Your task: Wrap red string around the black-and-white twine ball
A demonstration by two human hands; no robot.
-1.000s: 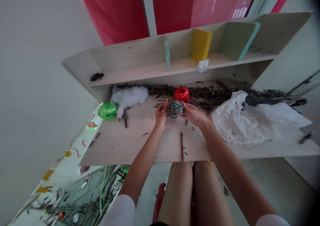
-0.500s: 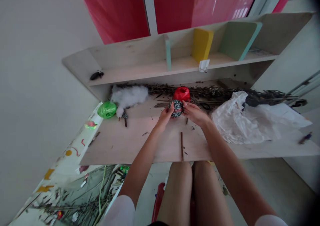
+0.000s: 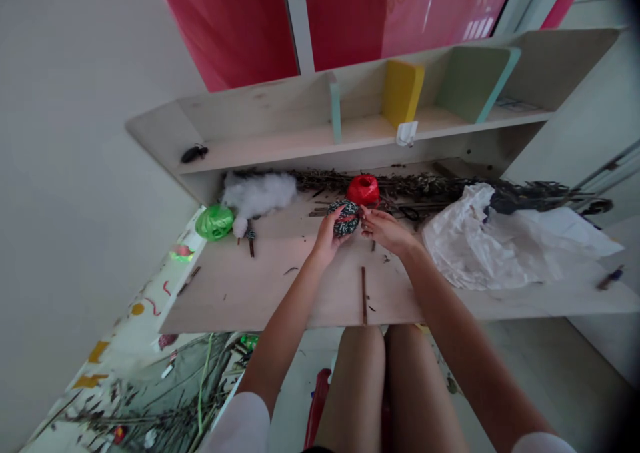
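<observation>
My left hand [image 3: 327, 235] is closed around a ball of dark-and-white twisted yarn [image 3: 347, 217] with a reddish band across its middle. Just to its right, my right hand [image 3: 384, 229] has its fingers pinched together by the ball's edge; whatever thin thing they hold is too small to make out. Behind the ball lies a roll of red plastic twine [image 3: 363, 190]. A short brown stick [image 3: 364, 295] lies on the wooden desk [image 3: 280, 293] in front of my hands.
White stuffing [image 3: 263, 193] and a green twine roll [image 3: 215, 222] lie at the left. Dried twigs [image 3: 415, 186] stretch along the back under the shelf [image 3: 280, 143]. A crumpled white plastic bag [image 3: 465, 246] covers the right side. More branches [image 3: 165, 406] lie on the floor at lower left.
The yarn ball has shifted slightly left with my left hand and turned, so more of its reddish band shows. My right hand has moved a little left and down, its fingers still pinched.
</observation>
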